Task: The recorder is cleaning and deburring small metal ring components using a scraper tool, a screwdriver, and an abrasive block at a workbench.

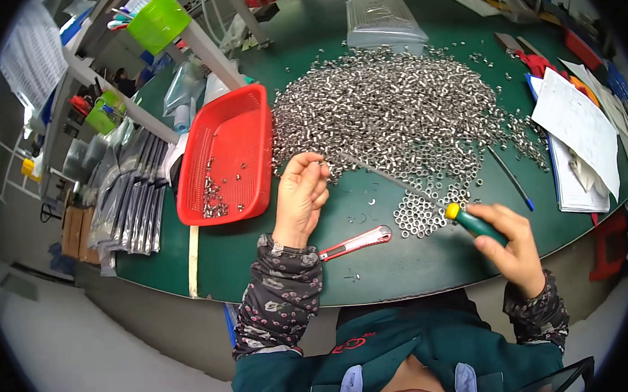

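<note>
My right hand (511, 245) is wrapped round the green and yellow handle (477, 225) of a long, thin file (392, 180). Its grey shaft slants up and left toward my left hand (302, 197). The left fingertips are pinched together on a small metal ring (320, 162), mostly hidden by the fingers, close to the file's tip. Behind both hands spreads a big heap of small shiny metal rings (387, 98). Many more rings (421, 214) stand on end in a flat cluster just left of the file handle.
A red plastic basket (260, 156) with some metal pieces stands left of my left hand. On the green table (391, 274) lie a red utility knife (356, 242) and a blue-tipped pen (512, 178). Papers (575, 115) lie right, bagged parts (130, 193) left, a plastic-wrapped stack (382, 16) behind.
</note>
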The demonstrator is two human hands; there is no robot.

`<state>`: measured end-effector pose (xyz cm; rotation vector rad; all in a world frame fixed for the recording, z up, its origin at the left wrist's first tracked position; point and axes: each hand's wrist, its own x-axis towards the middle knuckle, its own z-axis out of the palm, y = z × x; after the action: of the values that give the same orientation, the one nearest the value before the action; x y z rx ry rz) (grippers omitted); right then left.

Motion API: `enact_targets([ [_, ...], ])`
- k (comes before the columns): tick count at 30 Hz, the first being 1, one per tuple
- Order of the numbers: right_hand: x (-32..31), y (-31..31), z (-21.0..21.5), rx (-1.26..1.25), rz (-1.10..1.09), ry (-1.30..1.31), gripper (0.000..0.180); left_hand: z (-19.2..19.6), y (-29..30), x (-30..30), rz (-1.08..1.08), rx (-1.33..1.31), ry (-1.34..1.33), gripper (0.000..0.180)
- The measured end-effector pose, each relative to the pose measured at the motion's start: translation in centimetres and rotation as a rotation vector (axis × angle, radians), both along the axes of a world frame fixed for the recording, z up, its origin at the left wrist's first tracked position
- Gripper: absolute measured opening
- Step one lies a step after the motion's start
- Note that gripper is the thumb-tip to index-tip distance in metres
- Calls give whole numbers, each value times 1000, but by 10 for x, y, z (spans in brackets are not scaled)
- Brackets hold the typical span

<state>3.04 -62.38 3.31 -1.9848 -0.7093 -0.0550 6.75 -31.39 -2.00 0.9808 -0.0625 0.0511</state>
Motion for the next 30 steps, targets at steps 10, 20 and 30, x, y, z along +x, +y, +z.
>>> enact_targets([
  [10,3,18,-9,42,84,59,34,2,0,-4,5,-39,-28,11],
  [20,5,23,-6,-116,62,-86,37,-1,1,-3,49,-12,-44,13],
  [30,-3,29,-12,101,136,322,36,3,-6,-4,204,91,-22,17],
])
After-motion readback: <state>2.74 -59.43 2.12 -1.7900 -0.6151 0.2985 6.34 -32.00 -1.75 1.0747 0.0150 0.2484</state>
